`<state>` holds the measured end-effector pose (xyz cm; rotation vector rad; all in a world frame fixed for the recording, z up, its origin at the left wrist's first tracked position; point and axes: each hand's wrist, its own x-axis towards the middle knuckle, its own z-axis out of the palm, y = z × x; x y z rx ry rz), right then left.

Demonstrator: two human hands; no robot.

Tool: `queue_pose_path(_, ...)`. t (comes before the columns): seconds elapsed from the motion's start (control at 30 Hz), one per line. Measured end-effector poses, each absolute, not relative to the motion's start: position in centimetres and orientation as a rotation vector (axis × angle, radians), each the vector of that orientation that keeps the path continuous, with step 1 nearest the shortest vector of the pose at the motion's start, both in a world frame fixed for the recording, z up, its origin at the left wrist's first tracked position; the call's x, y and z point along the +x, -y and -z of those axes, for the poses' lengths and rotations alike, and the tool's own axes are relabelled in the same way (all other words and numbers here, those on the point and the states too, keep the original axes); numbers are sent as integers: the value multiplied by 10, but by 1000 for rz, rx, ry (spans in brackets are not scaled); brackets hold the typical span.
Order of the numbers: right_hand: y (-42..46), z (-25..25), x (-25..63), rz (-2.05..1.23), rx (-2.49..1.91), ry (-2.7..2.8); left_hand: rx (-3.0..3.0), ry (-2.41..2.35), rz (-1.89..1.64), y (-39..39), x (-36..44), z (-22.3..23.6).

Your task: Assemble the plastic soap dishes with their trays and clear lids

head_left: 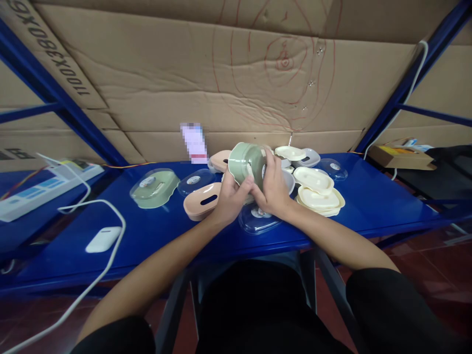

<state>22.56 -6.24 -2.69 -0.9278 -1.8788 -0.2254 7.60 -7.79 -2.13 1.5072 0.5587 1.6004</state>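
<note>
Between both hands, above the table, I hold a green plastic box (241, 160) with a clear lid, tilted up on its side. My left hand (234, 194) grips its lower left part, and my right hand (273, 182) wraps its right side. The thumbs meet near the box's lower edge. Beneath and left of the hands lies a pink box part (201, 200) with a dark oval slot. A clear lid (260, 219) with a round sticker lies just below my hands. Right of them are cream-coloured trays (319, 199), some stacked.
A green box with clear lid (155, 188) stands left on the blue table (376, 196). Another clear lid (333, 169) lies right. A phone (194, 143) leans at the back. Left are a white case (103, 239), cable (118, 216) and power strip (47, 191). Cardboard (165, 64) backs the table.
</note>
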Motion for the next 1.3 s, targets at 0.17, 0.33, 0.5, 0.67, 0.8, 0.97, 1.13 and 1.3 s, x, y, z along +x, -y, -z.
queue_pose_path(0.17, 59, 32, 225, 303, -810, 1847, 1375, -585, -1568, 79, 76, 21)
queue_pose_path(0.33, 60, 28, 229, 201, -763, 1801, 1243, -556, -1584, 77, 72, 13)
queue_pose_path(0.5, 58, 21, 236, -188, -798, 1700, 1106, -435, -1545, 72, 64, 3)
queue_pose_path(0.67, 59, 18, 236, -210, -776, 1666, 1028, -454, -1579, 64, 63, 4)
queue_pose_path(0.8, 62, 16, 236, 148, -714, 1738, 1093, -445, -1645, 59, 66, 4)
queue_pose_path(0.97, 66, 17, 237, 494, -566, 1814, 1027, -456, -1669, 57, 62, -2)
queue_pose_path(1.13, 71, 25, 233, 428, -633, 1929, 996, -616, -1722, 51, 50, 0)
queue_pose_path(1.3, 77, 30, 222, 105, -662, 2003, 965, -683, -1726, 45, 36, 0)
